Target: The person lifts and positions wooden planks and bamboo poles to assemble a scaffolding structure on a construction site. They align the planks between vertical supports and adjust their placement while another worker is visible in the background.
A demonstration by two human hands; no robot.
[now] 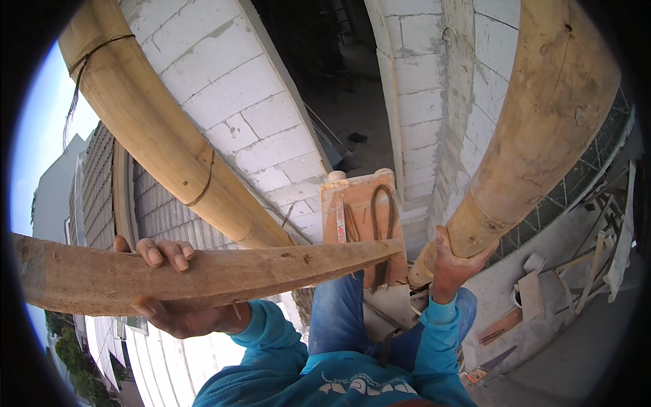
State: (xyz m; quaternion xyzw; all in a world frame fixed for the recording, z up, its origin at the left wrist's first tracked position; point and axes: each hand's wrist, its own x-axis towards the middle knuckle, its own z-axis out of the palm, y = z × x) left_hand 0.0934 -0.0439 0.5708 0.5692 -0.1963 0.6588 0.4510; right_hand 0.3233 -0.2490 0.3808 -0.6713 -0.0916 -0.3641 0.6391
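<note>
A long rough wooden board (230, 275) lies across the left side of the view, its narrow end pointing right. My left hand (186, 320) is closed around it, with fingers over the upper edge and the rest of the hand below. On the right, my right hand (456, 268) is wrapped round the lower part of a thick bamboo pole (536, 122). Another bamboo pole (149, 119), bound with dark wire, slants down on the left behind the board. Between my hands, an orange-brown plank (363, 186) carries loops of wire (384, 203).
Ahead stand white block walls (217, 81) with a dark doorway (339, 88) between them. Ribbed roofing (169, 203) spreads out on the left. Lower right, scrap wood (532, 295) and a hand saw (500, 359) lie on a concrete surface.
</note>
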